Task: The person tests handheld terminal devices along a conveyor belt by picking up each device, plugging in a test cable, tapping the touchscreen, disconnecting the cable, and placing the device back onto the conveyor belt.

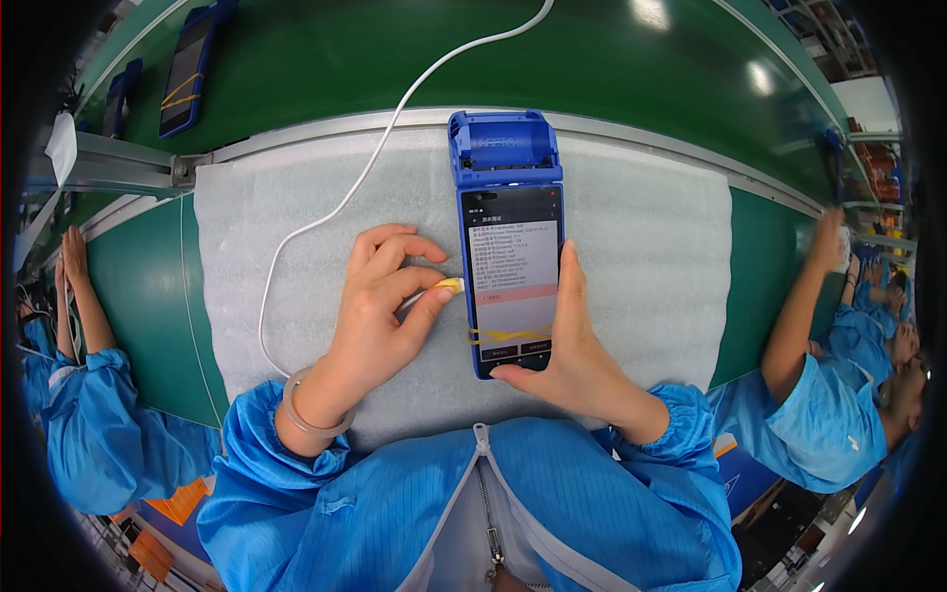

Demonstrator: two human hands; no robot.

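At the left edge of the blue terminal (511,252), the left hand (380,296) pinches a yellow plug (449,285) between thumb and index finger; its pale tip meets the casing, though how far it is seated cannot be told. The right hand (580,345) grips the terminal from the right, fingers along that side and thumb across the lower edge. The terminal lies near the middle of the view, its screen (513,247) facing up, lit with lines of text and one pink stripe. A yellow band (508,335) crosses the screen's lower part, and the printer bay (505,146) at the far end stands open. Beneath is a white mat (651,257); whether the terminal touches it or is held just above cannot be told. A white cable (340,204) curves from the far edge down to the left wrist, which wears a bracelet (316,426). Beyond the mat runs a metal rail (326,123), then the green bench (612,59), with two more terminals (187,74) at the upper left. Co-workers in blue sleeves (99,414) flank the mat on both sides.
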